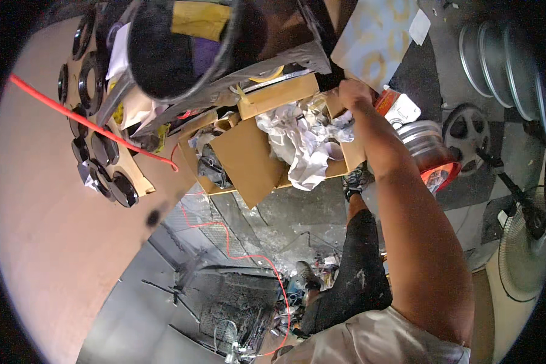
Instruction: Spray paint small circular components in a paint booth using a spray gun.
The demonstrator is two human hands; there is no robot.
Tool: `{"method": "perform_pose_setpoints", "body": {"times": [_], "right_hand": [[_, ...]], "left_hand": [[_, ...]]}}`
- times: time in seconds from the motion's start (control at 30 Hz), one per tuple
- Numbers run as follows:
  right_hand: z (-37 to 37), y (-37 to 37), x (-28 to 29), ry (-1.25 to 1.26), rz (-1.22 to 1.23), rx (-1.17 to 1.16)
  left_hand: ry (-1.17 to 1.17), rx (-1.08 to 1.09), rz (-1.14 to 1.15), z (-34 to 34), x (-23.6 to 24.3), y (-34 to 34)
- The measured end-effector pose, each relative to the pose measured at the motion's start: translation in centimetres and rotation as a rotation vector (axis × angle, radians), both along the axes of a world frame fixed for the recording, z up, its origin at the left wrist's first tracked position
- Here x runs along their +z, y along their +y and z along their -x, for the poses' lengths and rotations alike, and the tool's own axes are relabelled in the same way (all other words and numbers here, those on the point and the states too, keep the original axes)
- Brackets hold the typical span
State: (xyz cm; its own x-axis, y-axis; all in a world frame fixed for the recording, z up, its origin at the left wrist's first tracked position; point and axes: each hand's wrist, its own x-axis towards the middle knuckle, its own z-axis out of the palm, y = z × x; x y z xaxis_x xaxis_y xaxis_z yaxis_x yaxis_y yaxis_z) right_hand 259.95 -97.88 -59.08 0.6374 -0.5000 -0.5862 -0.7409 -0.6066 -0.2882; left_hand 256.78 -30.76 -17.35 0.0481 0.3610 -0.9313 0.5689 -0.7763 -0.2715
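My right arm reaches up from the lower right, and my right hand [353, 95] is at the far right corner of an open cardboard box [353, 156]. Its fingers are curled closed beside a brown cardboard flap [335, 104]; whatever they hold is hidden. Crumpled white paper [294, 139] fills this box, just left of my forearm. Another open carton to the left holds black plastic [212, 167], and a wide cardboard flap [249, 161] stands out between the two. My left hand is not in view.
Above the boxes is a dark workbench [270, 30] with a large black cylinder [182, 60]. Right of my arm are a silver wheel rim [421, 139], a hubcap [466, 130] and a fan [525, 255]. A red hose [85, 123] crosses the left; black rings [90, 79] hang there.
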Motion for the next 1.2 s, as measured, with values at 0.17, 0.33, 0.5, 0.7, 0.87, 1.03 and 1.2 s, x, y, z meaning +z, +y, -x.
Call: {"method": "perform_pose_setpoints", "body": {"times": [0.17, 0.33, 0.5, 0.7, 0.87, 1.03, 1.2], "right_hand": [[5.3, -4.9, 3.0, 0.008, 0.135, -0.186], [8.0, -3.8, 9.6, -0.186, 0.178, -0.545], [10.6, 6.8, 20.5, -0.286, 0.157, -0.831], [17.4, 16.8, 28.5, -0.503, -0.226, -1.041], [17.4, 30.9, 36.6, -0.493, -0.789, -1.224], [18.4, 43.5, 39.2, -0.335, -1.07, -0.957], [7.6, 59.0, 37.4, -0.157, -1.277, -0.686]], "left_hand": [[0.04, 0.033, 0.084, 0.0, -2.7, -0.3], [0.072, 0.078, 0.179, 1.2, -3.5, -0.4], [0.08, 0.185, 0.172, 5.4, 2.6, 5.3], [0.101, 0.317, 0.231, 11.5, 6.8, 12.9], [-0.103, 0.543, 0.289, 13.0, 6.7, 23.4], [-0.243, 0.528, 0.485, 12.3, 6.3, 32.8], [-0.395, 0.966, 0.618, 17.1, 7.4, 41.6]]}}
